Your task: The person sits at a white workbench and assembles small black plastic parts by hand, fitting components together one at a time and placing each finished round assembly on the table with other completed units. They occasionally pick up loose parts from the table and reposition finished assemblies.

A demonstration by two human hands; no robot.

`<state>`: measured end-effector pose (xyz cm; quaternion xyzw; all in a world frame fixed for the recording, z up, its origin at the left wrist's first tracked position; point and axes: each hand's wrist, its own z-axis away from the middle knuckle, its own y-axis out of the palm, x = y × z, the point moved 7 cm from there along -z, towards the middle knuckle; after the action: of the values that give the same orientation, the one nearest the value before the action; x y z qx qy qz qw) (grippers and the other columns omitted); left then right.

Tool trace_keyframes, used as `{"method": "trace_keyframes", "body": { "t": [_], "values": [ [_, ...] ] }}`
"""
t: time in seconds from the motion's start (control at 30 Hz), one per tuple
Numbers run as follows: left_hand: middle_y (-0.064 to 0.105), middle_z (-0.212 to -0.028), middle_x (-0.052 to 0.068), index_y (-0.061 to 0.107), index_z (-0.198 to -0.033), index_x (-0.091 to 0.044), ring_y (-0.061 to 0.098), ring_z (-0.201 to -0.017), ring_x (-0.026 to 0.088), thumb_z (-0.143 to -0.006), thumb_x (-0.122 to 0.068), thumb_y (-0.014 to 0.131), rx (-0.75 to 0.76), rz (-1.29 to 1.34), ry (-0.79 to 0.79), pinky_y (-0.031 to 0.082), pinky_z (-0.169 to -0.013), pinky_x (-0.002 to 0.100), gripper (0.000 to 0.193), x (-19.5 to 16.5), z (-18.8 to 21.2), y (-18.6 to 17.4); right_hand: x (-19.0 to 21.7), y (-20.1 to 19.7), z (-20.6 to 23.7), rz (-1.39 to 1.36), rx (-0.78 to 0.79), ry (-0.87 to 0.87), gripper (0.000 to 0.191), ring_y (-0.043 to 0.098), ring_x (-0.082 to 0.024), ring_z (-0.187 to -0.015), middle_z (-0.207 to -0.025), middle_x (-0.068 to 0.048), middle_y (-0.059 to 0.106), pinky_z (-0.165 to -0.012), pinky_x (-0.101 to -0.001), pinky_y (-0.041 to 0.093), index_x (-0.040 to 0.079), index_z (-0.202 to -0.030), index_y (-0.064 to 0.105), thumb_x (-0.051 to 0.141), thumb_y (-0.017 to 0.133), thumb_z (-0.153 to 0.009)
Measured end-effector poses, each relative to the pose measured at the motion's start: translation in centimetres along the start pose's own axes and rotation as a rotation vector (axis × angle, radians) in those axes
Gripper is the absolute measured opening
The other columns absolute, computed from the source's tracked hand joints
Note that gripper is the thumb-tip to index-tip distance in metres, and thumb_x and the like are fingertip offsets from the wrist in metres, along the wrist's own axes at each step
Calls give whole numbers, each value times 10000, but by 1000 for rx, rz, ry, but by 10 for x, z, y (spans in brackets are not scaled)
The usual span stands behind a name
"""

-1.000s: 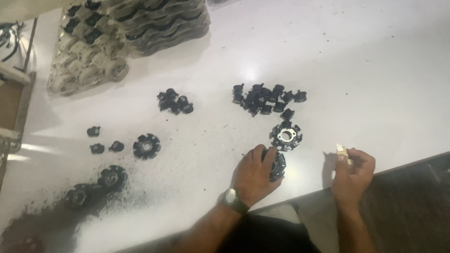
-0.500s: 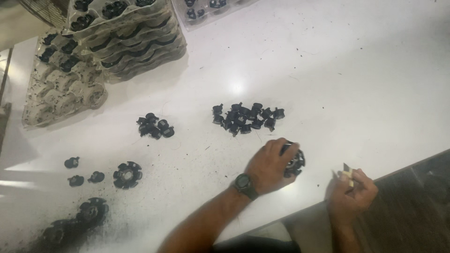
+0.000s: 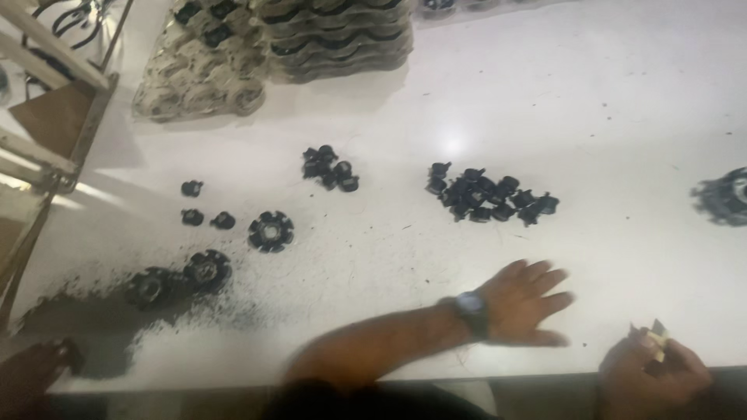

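Left hand (image 3: pixel 523 302) now flat; black disc (image 3: pixel 724 194) slid right, edge-cropped.

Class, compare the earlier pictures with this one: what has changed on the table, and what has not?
The left hand has let go of the black round part it covered; it now lies flat and open. A round black part now lies far right. The right hand still pinches a small pale piece. The piles stayed.
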<state>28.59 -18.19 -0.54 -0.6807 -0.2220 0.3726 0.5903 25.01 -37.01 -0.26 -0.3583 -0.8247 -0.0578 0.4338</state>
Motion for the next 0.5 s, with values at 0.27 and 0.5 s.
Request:
{"method": "trace_keyframes", "body": {
  "t": [0.27, 0.5],
  "values": [
    [457, -1594, 213, 538, -1470, -98, 388, -1484, 377, -984, -485, 645, -170, 141, -410, 269, -1200, 542, 630, 4, 346, 7, -13, 45, 25, 84, 51, -85, 259, 672, -329, -1117, -1220, -279, 616, -993, -391, 564, -82, -1258, 494, 29, 601, -1050],
    [373, -1577, 178, 376, -1514, -27, 368, -1458, 318, -933, -504, 649, -296, 135, -1168, 296, -1212, 501, 800, 101, 455, -36, 41, 106, 98, 29, 534, -62, 270, 644, -310, -1097, -1184, -243, 630, -989, -398, 517, -56, -1194, 589, 133, 668, -1018]
  ]
}}
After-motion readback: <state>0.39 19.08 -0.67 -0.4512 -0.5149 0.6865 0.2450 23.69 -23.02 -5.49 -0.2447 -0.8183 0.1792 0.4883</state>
